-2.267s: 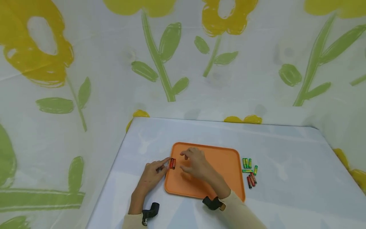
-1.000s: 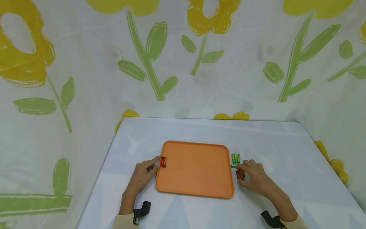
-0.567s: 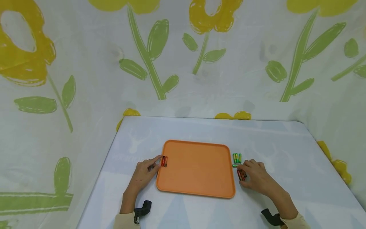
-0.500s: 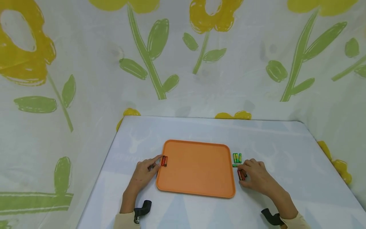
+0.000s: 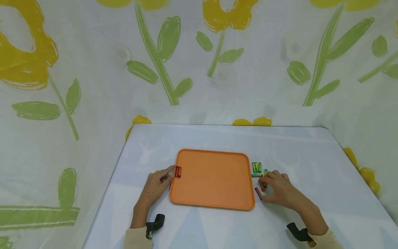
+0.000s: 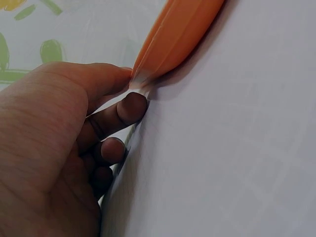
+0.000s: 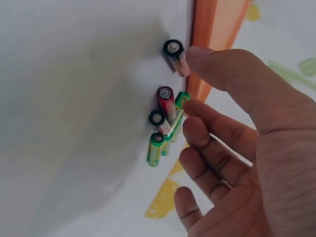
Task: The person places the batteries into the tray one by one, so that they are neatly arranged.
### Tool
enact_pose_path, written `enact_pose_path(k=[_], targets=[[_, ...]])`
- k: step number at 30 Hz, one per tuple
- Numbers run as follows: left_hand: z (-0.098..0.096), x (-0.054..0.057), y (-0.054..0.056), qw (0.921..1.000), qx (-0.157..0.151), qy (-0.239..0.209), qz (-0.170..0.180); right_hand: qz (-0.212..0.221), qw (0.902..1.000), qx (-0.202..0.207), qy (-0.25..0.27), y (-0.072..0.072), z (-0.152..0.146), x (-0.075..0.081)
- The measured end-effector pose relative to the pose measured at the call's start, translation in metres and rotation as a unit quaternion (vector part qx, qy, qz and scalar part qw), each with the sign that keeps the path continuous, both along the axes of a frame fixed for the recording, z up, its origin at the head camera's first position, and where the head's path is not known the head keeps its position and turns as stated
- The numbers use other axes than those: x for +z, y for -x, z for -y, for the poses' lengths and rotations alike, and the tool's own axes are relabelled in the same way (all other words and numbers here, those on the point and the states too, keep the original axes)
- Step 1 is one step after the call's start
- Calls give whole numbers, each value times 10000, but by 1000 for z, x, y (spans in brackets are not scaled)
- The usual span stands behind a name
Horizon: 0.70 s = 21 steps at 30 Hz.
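In the head view my left hand [image 5: 154,186] is at the left rim of an orange tray [image 5: 214,180], its thumb and index finger holding the edge. Two red batteries [image 5: 178,172] lie side by side just inside that rim. To the right of the tray, my right hand [image 5: 280,190] hovers with thumb and fingers apart. A single red battery [image 7: 176,57] is by the thumb tip in the right wrist view; whether they touch I cannot tell. More red batteries [image 7: 165,96] lie near the fingertips, partly hidden in the head view.
Several green batteries [image 5: 256,167] lie by the tray's right edge, one of them crosswise [image 5: 256,175]. The pale table [image 5: 199,136] ends at a flower-printed curtain [image 5: 199,93]. Each wrist carries a black camera mount [image 5: 298,231].
My right hand went from above the tray to the batteries at the right. One red battery now lies apart from the other red ones, closer to the tray. The left hand stays at the rim.
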<state>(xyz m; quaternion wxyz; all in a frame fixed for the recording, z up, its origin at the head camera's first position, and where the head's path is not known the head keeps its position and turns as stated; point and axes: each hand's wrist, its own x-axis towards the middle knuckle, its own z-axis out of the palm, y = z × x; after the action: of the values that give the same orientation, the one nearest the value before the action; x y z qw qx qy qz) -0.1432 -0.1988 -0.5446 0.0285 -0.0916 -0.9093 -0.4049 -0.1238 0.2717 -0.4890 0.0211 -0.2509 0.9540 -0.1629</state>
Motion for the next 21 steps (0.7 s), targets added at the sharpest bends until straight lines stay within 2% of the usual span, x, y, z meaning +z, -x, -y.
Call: enact_pose_path(k=[3, 8, 13, 15, 21], targets=[[1, -1, 1, 10000, -2, -9, -26, 196, 9996, 190, -51, 0, -3, -4], [1, -1, 0, 10000, -6, 32, 0, 77, 9986, 524, -80, 0, -5, -10], [2, -1, -1, 10000, 3, 66, 17, 68, 9988, 483, -79, 1, 0, -9], [2, -1, -1, 10000, -2, 81, 14, -71, 9991, 429, 17, 1, 2, -5], [2, -1, 1, 9999, -38, 72, -70, -852, 9941, 384, 555, 2, 14, 0]])
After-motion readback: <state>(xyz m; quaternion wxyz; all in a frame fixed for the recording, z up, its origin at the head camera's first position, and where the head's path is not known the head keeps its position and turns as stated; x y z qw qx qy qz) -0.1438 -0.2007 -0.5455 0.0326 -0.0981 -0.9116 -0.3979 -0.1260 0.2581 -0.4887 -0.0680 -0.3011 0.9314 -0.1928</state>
